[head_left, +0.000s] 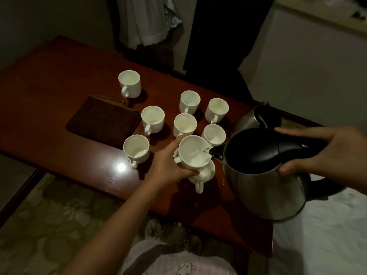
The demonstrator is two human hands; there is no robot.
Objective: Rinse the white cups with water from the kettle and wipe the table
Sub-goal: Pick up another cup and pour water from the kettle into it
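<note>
White cup (193,152) sits gripped in the left hand (168,165), lifted over the table (59,76) to meet the spout; right hand (325,155) grasps the tilted kettle (264,175), pouring. 8 cups wait nearby.

Our left hand (168,163) reaches forward from bottom left, fingers curled in a grip, forearm bare. Our right hand (325,155) comes in from the right, fingers extended on top, thumb clamped below.
</note>
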